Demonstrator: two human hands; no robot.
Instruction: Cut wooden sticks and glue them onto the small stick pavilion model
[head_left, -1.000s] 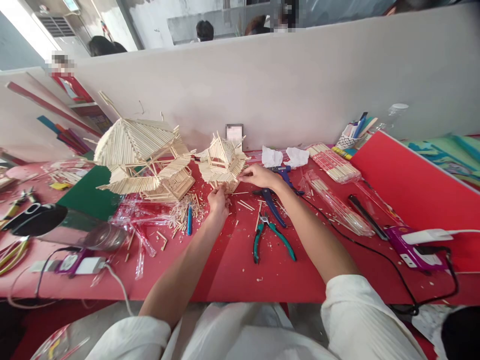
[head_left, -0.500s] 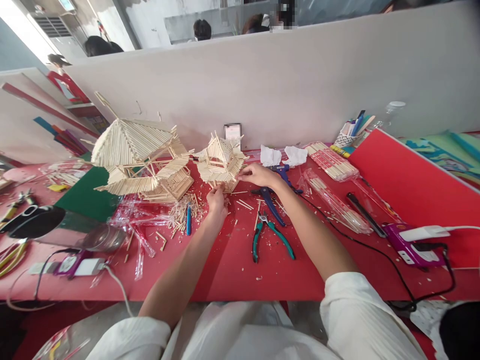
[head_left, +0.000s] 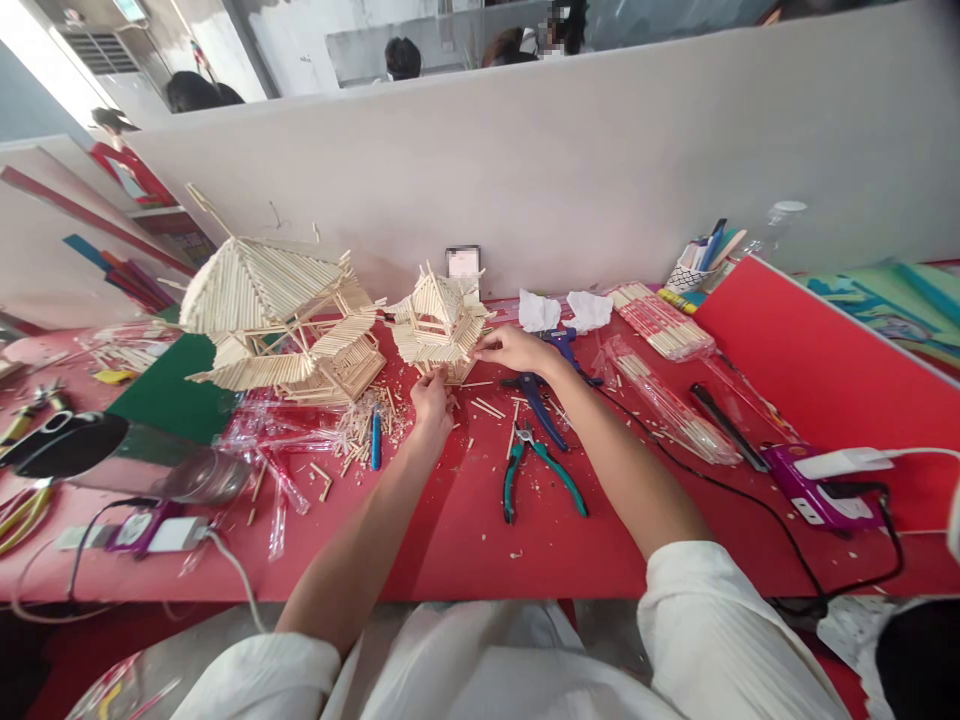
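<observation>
A small pavilion model (head_left: 437,318) built of thin wooden sticks stands on the red table, with both hands at it. My left hand (head_left: 433,402) grips the lower front of the model, fingers closed at its base. My right hand (head_left: 517,350) pinches the right edge of its lower roof between thumb and fingers. To the left stands a larger stick pavilion model (head_left: 262,320). Two blue glue guns (head_left: 541,408) lie right of the small model. Green-handled pliers (head_left: 541,470) rest open in front, and a blue pen-like tool (head_left: 376,438) lies left of my left hand.
Stick offcuts (head_left: 360,430) and plastic wrappers (head_left: 277,430) litter the left. Packed stick bundles (head_left: 660,320), crumpled tissues (head_left: 589,311) and a red board (head_left: 832,370) are on the right. Black cable runs to a purple power strip (head_left: 821,490). A phone (head_left: 463,264) leans against the partition (head_left: 540,170).
The view has shifted very slightly. Both hands stay at the same spots on the small pavilion model, and nothing else has visibly moved.
</observation>
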